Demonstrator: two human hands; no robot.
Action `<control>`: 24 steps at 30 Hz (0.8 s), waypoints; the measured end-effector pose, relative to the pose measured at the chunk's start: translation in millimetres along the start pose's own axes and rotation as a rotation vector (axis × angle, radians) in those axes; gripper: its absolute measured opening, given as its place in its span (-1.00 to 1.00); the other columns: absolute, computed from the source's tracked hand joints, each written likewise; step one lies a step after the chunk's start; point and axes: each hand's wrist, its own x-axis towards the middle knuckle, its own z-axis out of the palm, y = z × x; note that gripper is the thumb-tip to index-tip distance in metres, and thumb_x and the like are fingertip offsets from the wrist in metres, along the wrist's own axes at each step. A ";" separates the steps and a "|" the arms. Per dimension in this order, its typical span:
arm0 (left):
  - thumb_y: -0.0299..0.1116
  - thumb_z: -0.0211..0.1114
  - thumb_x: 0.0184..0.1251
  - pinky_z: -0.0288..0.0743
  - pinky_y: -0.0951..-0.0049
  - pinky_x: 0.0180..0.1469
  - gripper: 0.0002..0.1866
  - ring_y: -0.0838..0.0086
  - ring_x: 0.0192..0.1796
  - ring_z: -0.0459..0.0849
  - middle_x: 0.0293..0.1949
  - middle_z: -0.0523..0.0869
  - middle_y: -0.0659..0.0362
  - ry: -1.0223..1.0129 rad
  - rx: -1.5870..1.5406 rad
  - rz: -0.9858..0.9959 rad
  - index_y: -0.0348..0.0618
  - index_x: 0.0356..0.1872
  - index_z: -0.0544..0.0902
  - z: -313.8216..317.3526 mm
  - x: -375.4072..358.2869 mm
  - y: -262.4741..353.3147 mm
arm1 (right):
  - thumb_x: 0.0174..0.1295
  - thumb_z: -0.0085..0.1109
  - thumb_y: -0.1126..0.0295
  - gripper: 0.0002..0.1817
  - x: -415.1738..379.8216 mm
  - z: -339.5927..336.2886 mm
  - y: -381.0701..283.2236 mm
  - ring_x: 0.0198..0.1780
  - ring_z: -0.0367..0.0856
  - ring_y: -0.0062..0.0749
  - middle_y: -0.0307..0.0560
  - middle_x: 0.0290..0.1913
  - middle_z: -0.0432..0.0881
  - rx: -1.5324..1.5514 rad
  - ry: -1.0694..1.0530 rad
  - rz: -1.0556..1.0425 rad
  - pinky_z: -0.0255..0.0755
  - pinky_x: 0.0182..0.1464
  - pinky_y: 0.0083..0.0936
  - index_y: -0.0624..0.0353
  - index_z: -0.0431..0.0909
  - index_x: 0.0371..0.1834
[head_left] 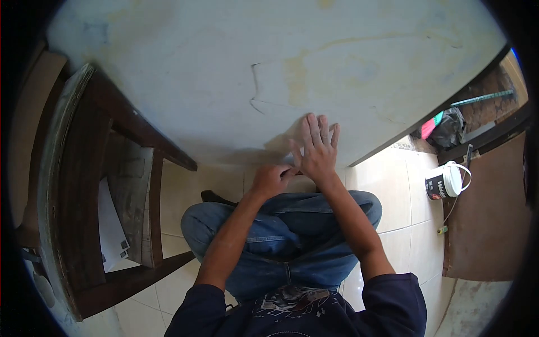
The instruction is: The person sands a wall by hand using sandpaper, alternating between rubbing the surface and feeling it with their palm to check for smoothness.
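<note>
A whitish wall (202, 84) with yellowish patches and a few thin cracks rises in front of me. My right hand (319, 154) lies against its lower part, fingers stretched out and dusted with pale powder. Just left of it and lower, near the foot of the wall, my left hand (270, 181) is closed with the fingers curled. What those fingers hold, if anything, is hidden. Both hands are close together above my crossed legs in blue jeans (258, 230).
On the left stands a worn dark wooden frame (84, 196) with white paper (112, 230) inside. A white lidded bucket (446, 181) sits on the pale tiled floor (398, 219) at right, beside a brown board (488, 224). Behind it lies a black plastic bag (451, 128).
</note>
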 end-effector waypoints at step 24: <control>-0.06 0.22 0.52 0.61 0.44 -0.02 -0.66 0.55 -0.12 0.70 -0.16 0.70 0.22 0.063 -1.217 -0.422 -0.17 -0.09 0.67 -7.8 -3.7 -1.6 | 0.23 0.41 0.24 -0.73 -33.3 -9.7 -3.3 -0.35 0.76 -0.12 0.07 -0.38 0.74 0.930 -0.313 0.589 0.60 -0.24 -0.38 0.26 0.71 -0.25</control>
